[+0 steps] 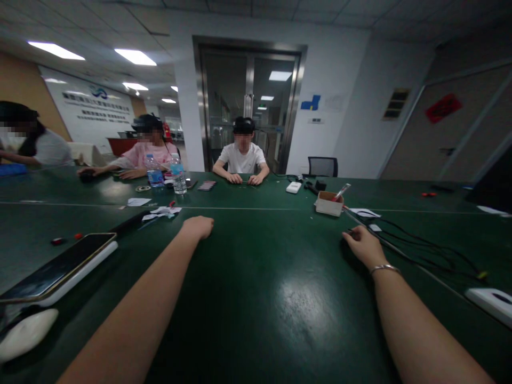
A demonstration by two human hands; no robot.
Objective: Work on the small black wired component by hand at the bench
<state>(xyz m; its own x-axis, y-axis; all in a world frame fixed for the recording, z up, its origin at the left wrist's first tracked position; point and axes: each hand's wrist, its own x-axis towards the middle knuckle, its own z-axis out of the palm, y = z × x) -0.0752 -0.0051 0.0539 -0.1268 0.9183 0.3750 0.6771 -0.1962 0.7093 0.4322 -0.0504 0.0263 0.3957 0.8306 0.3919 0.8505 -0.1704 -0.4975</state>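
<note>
My left hand (199, 228) is closed and rests on the green table (256, 298), just right of some crumpled white paper scraps (162, 212). Its fingertips are turned away, so whatever they may hold is hidden. Farther right, my right hand (365, 244), with a silver bracelet at the wrist, lies on the table with its fingers curled together. A small dark thing shows between thumb and forefinger, too small to name. Beyond this hand stands a small cardboard box (328, 205) with a pen-like stick leaning in it. Black cables (424, 248) run to its right.
A phone (64, 266) lies on a white slab at the left, with a pale mouse-shaped object (28, 333) nearer. Across the table stand two water bottles (178, 175). A person in white (242, 157) sits opposite; two other people sit at the left. A white device (494, 304) lies right.
</note>
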